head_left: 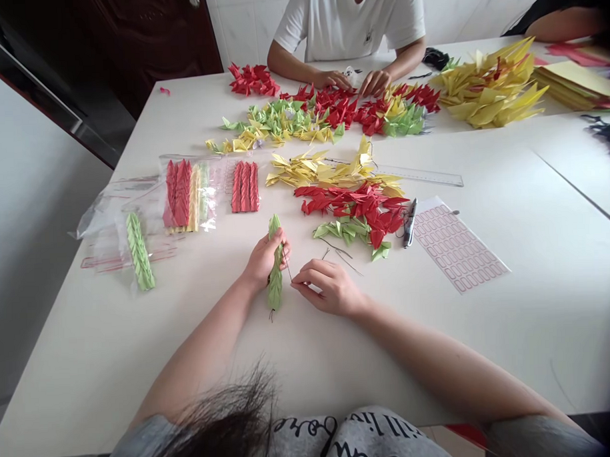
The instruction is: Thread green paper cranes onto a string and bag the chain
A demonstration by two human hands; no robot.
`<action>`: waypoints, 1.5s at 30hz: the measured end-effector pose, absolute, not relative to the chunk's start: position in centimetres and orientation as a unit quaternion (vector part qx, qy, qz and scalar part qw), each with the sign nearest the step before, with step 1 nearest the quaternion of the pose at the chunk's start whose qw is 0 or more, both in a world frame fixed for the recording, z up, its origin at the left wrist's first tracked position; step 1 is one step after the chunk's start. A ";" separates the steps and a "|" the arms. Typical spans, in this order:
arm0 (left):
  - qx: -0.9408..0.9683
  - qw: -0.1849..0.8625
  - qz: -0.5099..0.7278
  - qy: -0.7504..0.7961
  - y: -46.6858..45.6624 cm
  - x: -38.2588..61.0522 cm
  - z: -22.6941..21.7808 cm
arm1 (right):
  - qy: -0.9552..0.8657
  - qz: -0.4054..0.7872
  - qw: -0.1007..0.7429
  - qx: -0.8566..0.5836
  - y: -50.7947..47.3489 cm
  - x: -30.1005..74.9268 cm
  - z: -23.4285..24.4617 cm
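My left hand (263, 259) is wrapped round a long green string of folded paper pieces (275, 268) that stands upright off the white table (537, 300). My right hand (327, 286) is pinched on a thin dark thread (287, 264) that runs up beside the green string. Just beyond my hands lie loose piles of yellow folded pieces (333, 169), red folded pieces (357, 205) and green folded pieces (348, 230).
Clear bags (186, 192) with red and green strings lie at the left, one green string (140, 251) in front. A sticker sheet (456, 246), a pen (409, 223) and a ruler (423, 176) lie right. Another person's hands (354, 80) work at the far edge among more paper piles.
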State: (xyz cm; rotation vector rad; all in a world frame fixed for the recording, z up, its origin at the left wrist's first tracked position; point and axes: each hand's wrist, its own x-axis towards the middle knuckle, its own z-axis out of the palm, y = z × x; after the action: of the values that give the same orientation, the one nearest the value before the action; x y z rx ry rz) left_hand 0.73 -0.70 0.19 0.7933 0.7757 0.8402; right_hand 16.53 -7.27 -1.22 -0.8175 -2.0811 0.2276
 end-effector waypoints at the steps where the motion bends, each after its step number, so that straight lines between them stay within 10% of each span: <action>1: 0.355 0.761 0.407 0.360 -0.6 0.8 0.1 | -0.839 0.091 0.427 -0.323 -7.3 16.5 -1.2; 26: 0.180 0.784 0.468 0.366 0.6 -0.1 1.2 | -0.931 0.034 0.286 -0.226 -8.9 14.7 -1.6; 45: 0.224 0.808 0.403 0.367 -2.6 2.9 0.5 | -0.864 0.180 0.360 -0.302 -8.3 15.3 -1.6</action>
State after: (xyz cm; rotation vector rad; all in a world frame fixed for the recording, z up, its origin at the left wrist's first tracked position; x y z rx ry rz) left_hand 2.93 -2.58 0.52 0.4792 0.7849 0.8617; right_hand 15.25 -8.34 -1.59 -0.7789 -2.2273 0.4627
